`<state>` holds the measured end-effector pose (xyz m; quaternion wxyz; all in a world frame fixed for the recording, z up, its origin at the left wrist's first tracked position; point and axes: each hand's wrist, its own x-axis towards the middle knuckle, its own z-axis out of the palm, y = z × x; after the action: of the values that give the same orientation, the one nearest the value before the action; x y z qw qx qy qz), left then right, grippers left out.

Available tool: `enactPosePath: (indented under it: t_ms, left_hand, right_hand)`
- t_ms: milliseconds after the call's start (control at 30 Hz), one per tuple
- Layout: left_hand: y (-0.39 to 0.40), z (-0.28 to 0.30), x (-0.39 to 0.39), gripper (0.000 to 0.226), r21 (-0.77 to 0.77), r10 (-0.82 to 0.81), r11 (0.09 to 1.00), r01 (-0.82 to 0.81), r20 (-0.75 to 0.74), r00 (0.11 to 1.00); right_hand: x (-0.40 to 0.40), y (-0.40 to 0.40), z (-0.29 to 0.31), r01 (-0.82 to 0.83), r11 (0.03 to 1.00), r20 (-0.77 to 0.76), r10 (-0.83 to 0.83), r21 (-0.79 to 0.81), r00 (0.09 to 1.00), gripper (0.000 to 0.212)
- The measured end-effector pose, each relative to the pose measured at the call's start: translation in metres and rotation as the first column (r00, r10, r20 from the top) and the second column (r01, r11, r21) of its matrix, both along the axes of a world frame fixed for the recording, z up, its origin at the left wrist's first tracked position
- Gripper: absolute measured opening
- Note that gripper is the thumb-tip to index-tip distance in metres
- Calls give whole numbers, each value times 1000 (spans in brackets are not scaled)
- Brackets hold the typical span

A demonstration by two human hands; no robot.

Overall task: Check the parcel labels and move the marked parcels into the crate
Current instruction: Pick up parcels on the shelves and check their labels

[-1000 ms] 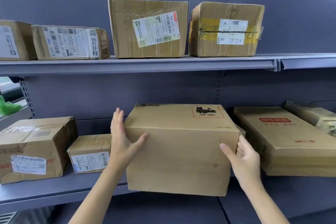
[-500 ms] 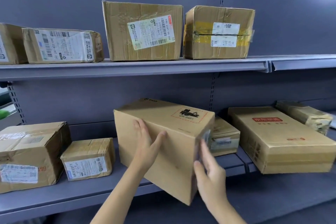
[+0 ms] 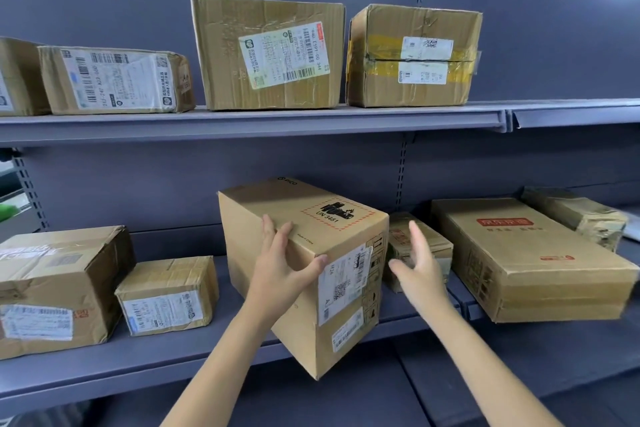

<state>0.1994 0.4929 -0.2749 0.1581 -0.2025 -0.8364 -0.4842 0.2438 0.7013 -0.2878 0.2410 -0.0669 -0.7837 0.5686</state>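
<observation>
**Turned parcel overhangs the lower shelf's front edge**

The left hand [image 3: 282,274] lies flat on the tall brown cardboard parcel [image 3: 304,274] — fingers spread over its top edge, thumb on the white shipping label [image 3: 344,282]. One bottom corner juts past the grey metal lower shelf [image 3: 104,367]. Stiff and probably moderately heavy, it wants palms on opposite faces. The right hand [image 3: 420,272] hovers just beside — fingers straight, clear of the card.

Parcel storage area, stockroom or courier depot type. Grey metal gondola shelving: upper shelf [image 3: 311,121] and lower shelf [image 3: 104,367] on slotted uprights [image 3: 401,170] against a grey back panel. Both tiers carry brown cardboard parcels [image 3: 270,52] with white printed shipping labels [image 3: 284,55], barcodes, and yellowed packing tape [image 3: 381,52].
</observation>
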Motion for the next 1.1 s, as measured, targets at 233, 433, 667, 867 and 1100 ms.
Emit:
enactPosePath:
  t_ms: [233, 433, 667, 867, 1100]
  left_hand:
    - [-24, 12, -2, 81, -83, -27, 996, 32, 59, 998]
    - [-8, 36, 8, 91, -494, -18, 868, -47, -126, 992]
    - [29, 43, 5, 58, -728, -63, 665, -168, -279, 958]
    - [21, 41, 2, 62, -724, -6, 656, -213, -287, 958]
    - [-39, 31, 22, 63, -304, 195, 914, -271, -256, 947]
  right_hand:
    - [-11, -9, -5, -218, 963, 76, 232, -161, 970, 65]
    - [-5, -24, -88, 256, 827, 315, -102, -501, 944, 44]
    - [0, -63, -131, 157, 544, 392, 347, -824, 852, 39]
    - [-6, -74, -129, 35, 276, 138, 362, -961, 922, 27]
    - [-22, -55, -79, -154, 617, -80, 146, -772, 986, 27]
